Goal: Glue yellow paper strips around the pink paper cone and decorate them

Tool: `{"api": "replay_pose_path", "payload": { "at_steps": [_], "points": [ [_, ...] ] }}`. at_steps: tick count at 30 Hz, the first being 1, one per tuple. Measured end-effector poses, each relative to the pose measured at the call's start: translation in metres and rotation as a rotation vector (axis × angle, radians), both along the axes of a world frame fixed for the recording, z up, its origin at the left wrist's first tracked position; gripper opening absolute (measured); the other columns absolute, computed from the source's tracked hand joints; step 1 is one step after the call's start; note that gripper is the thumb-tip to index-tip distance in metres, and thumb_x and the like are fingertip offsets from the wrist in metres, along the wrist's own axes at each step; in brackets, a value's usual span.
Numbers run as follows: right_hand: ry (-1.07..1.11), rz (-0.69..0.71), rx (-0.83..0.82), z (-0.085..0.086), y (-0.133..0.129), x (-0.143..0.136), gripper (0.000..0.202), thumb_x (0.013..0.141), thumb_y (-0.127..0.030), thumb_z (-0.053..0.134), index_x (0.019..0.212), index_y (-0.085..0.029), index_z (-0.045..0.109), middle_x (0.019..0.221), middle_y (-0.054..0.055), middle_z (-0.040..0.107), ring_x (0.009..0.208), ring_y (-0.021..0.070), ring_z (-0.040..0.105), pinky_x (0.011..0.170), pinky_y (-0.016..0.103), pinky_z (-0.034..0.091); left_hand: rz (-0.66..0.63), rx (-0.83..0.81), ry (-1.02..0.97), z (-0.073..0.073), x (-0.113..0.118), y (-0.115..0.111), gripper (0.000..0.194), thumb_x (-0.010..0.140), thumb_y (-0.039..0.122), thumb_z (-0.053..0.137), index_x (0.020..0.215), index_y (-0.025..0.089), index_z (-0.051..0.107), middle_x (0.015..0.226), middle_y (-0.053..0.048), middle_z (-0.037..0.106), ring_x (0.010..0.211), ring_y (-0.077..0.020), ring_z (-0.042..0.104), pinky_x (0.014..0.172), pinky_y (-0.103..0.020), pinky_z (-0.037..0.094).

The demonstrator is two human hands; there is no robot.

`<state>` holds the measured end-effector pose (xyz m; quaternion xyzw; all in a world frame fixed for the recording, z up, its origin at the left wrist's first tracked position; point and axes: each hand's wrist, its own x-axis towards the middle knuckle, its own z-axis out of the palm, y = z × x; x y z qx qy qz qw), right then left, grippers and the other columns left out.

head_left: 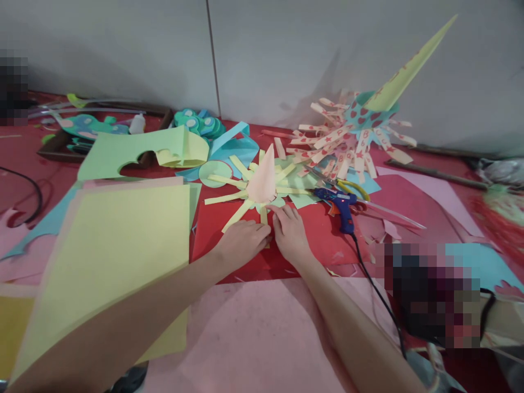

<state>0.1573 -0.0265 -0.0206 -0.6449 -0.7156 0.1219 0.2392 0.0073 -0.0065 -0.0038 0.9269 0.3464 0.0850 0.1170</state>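
A pink paper cone (262, 180) stands upright amid yellow paper strips (226, 197) that fan outward round its base. Both hands meet at the front of it, over a red sheet (327, 232). My left hand (244, 243) has its fingers curled in on the yellow strip (264, 215) that points toward me. Close by on the right, my right hand (289, 229) reaches to the cone's base, its index finger stretched out and its other fingers bent; whether it grips the strip is hidden. A blue glue gun (338, 202) lies to the right, touching a strip's end.
Large yellow sheets (135, 267) are stacked on the left, with a cut green sheet (135, 150) behind. A finished-looking paper hat (370, 117) with a tall cone stands at the back right. Yellow-handled pliers (354, 188) lie beside the glue gun, whose black cord (374, 278) runs toward me.
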Motion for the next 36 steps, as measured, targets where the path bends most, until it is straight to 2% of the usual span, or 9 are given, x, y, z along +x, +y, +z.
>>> {"api": "replay_pose_path", "payload": {
  "at_steps": [5,11,17,20,26,29,32,36],
  "points": [
    [-0.018,0.007,-0.007,0.0004,-0.0003,0.0005,0.041,0.093,-0.020,0.025,0.121,-0.018,0.055,0.095,0.010,0.059,0.088,0.0237,0.049,0.081,0.039,0.040,0.001,0.002,0.009,0.0007,0.0007,-0.0002,0.017,0.086,0.015,0.050,0.070,0.017,0.056,0.060,0.001,0.056,0.060,-0.0151,0.055,0.055,-0.027,0.036],
    [0.045,0.017,-0.006,0.0011,-0.0005,0.0019,0.035,0.093,-0.020,0.028,0.106,-0.021,0.061,0.094,0.007,0.059,0.089,0.0222,0.050,0.080,0.037,0.040,-0.004,-0.030,0.017,0.0029,0.0006,-0.0003,0.019,0.087,0.013,0.047,0.071,0.017,0.056,0.061,0.001,0.057,0.060,-0.0146,0.055,0.056,-0.027,0.038],
    [-0.070,0.016,-0.012,0.0006,0.0002,-0.0003,0.042,0.093,-0.021,0.025,0.122,-0.020,0.055,0.091,0.009,0.058,0.085,0.0240,0.049,0.077,0.039,0.041,0.005,-0.014,0.017,0.0020,0.0008,-0.0001,0.018,0.086,0.014,0.049,0.070,0.017,0.056,0.060,0.000,0.056,0.062,-0.0154,0.056,0.057,-0.027,0.039],
    [-0.050,0.015,-0.015,0.0021,0.0001,0.0000,0.040,0.093,-0.027,0.029,0.126,-0.020,0.052,0.091,0.009,0.058,0.085,0.0242,0.049,0.079,0.040,0.041,0.016,-0.027,0.025,0.0022,0.0007,-0.0001,0.016,0.085,0.014,0.051,0.071,0.017,0.056,0.062,0.000,0.057,0.061,-0.0149,0.056,0.057,-0.027,0.039],
    [0.038,0.036,-0.027,0.0057,-0.0007,0.0006,0.031,0.092,-0.026,0.036,0.109,-0.023,0.062,0.091,0.006,0.058,0.087,0.0221,0.051,0.083,0.038,0.040,0.010,-0.060,0.034,0.0045,0.0005,0.0002,0.013,0.084,0.012,0.052,0.072,0.017,0.056,0.064,0.001,0.059,0.062,-0.0152,0.056,0.057,-0.028,0.039],
    [-0.002,0.011,-0.032,0.0057,-0.0006,-0.0003,0.035,0.092,-0.026,0.036,0.119,-0.022,0.057,0.091,0.008,0.058,0.086,0.0234,0.050,0.080,0.039,0.040,0.016,-0.044,0.043,0.0050,0.0003,0.0000,0.015,0.085,0.013,0.052,0.071,0.017,0.057,0.063,0.000,0.059,0.062,-0.0155,0.056,0.057,-0.028,0.039],
    [0.072,0.010,-0.021,0.0058,-0.0004,0.0003,0.036,0.091,-0.027,0.038,0.124,-0.020,0.051,0.090,0.007,0.058,0.086,0.0227,0.051,0.081,0.038,0.041,0.013,-0.044,0.033,0.0040,-0.0001,0.0000,0.014,0.085,0.014,0.052,0.072,0.017,0.057,0.064,0.000,0.059,0.062,-0.0152,0.057,0.057,-0.027,0.039],
    [0.212,0.022,0.020,0.0050,-0.0005,0.0025,0.023,0.089,-0.021,0.040,0.101,-0.018,0.060,0.090,0.007,0.058,0.088,0.0206,0.052,0.081,0.035,0.041,0.008,-0.035,0.037,0.0020,-0.0002,0.0002,0.013,0.085,0.015,0.052,0.074,0.017,0.058,0.064,0.000,0.059,0.063,-0.0156,0.056,0.057,-0.027,0.038]
  ]
}}
